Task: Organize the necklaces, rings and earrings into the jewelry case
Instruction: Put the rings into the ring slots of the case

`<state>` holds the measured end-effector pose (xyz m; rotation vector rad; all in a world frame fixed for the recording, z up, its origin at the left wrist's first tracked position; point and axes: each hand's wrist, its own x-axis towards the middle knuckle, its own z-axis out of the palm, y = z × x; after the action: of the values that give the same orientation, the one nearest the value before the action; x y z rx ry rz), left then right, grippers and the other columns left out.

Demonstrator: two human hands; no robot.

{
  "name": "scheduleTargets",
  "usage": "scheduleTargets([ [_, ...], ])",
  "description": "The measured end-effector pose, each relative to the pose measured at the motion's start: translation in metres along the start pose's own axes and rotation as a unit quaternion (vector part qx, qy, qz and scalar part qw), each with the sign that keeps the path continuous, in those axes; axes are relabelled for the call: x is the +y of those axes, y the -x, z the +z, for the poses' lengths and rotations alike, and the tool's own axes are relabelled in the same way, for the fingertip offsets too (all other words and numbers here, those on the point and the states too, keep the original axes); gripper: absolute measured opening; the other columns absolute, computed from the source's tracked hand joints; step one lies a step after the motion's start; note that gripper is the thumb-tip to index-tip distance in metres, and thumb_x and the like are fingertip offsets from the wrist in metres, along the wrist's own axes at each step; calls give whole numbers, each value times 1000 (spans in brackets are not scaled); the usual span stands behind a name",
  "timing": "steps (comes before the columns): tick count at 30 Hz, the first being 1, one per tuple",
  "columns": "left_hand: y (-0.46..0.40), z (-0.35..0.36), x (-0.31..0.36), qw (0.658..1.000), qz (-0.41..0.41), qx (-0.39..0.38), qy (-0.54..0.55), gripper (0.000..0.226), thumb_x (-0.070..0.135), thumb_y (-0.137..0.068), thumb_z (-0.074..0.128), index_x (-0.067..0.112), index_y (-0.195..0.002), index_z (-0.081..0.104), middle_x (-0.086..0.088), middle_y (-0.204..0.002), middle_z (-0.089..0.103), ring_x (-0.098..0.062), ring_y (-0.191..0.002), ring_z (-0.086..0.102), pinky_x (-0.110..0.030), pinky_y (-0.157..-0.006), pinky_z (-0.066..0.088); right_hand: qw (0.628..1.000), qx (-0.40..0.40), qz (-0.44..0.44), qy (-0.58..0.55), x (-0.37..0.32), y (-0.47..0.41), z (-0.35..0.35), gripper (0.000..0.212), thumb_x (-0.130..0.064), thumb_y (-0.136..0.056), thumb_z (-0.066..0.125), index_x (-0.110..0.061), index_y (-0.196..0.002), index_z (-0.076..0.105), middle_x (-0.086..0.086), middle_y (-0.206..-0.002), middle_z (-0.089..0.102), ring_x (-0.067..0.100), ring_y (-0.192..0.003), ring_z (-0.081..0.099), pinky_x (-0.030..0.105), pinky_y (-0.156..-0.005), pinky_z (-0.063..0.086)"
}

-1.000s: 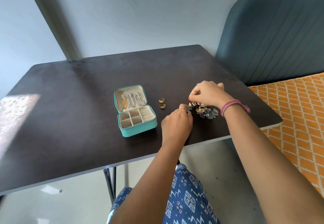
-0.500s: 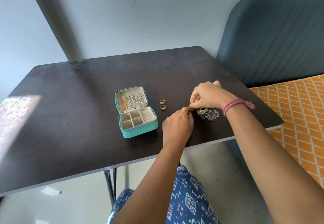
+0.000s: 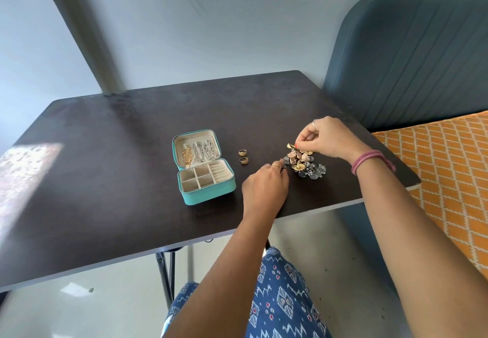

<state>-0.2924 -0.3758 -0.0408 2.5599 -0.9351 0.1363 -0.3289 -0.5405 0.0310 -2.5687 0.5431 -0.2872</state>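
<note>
Right hand (image 3: 328,136): thumb and forefinger pinched on a small gold earring (image 3: 291,146), lifted just above the left edge of the earring pile (image 3: 306,164). Other fingers curled in. Silver ring on one finger, pink band (image 3: 369,159) round the wrist.

Left hand (image 3: 265,183): fingers curled, fingertips at the pile's left edge, touching a dark piece there. Probably pinching it, but the view is too small to be sure. Gold ring on one finger.

Pile is a tangle of gold and dark silver pieces, sitting on the dark table (image 3: 105,152) near its right front edge, directly under the right hand.

Two gold rings (image 3: 243,156) lie loose on the table, one just behind the other, between the pile and the jewelry case (image 3: 204,170).

Case: teal, open, lid propped up at the back. Necklaces (image 3: 200,151) hang inside the lid, one gold at the left, silver chains beside it. Base has square compartments on the left and ring-roll slots on the right; both look bare.

No readable brand, label or writing on the case or anything else.

Around: blue padded headboard (image 3: 409,60) to the right, orange patterned bedsheet (image 3: 449,166) below it, blue printed fabric (image 3: 277,298) on the person's lap.
</note>
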Motion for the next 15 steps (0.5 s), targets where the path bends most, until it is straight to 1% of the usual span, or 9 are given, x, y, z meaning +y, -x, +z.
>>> scheduleTargets([
  [3,1,1,0,1000,-4,-3,9,38,37,-102,33,28,-134,51,2,-115,64,-22,-102,63,-28,-64,36,999,30,9,10,3,-5,-1,4,-27,-75,71,-25,-73,74,-11,-69,69,8,-74,63,39,-86,51],
  [6,2,2,-1,1000,-2,-3,11,39,38,-102,33,29,-136,49,2,-118,63,-20,-103,63,-28,-64,36,998,45,24,20,4,-10,0,7,-29,-80,68,-24,-77,73,-14,-68,66,14,-80,64,46,-91,49],
  [9,1,1,-1,1000,0,-1,12,39,38,-102,33,28,-136,49,2,-118,63,-20,-103,63,-28,-64,36,997,40,40,59,3,-16,4,13,-29,-86,62,-24,-85,74,-12,-79,68,17,-93,62,42,-96,41],
  [11,2,0,0,1000,0,1,17,38,38,-102,34,27,-135,50,2,-119,63,-21,-103,63,-29,-64,37,993,33,40,107,-1,-20,10,19,-32,-90,58,-24,-87,76,-13,-88,67,19,-97,60,40,-93,33],
  [13,1,-1,0,1000,-3,0,19,37,37,-102,35,26,-134,49,2,-119,64,-22,-104,63,-29,-64,36,986,23,36,162,-6,-24,17,26,-41,-90,58,-25,-82,76,-13,-91,69,20,-93,60,39,-88,30],
  [15,1,-3,1,1000,-12,-6,25,36,37,-101,36,24,-132,47,0,-118,65,-24,-104,63,-29,-64,36,977,13,40,209,-9,-30,25,32,-48,-88,58,-25,-73,74,-10,-86,71,20,-85,58,38,-85,28],
])
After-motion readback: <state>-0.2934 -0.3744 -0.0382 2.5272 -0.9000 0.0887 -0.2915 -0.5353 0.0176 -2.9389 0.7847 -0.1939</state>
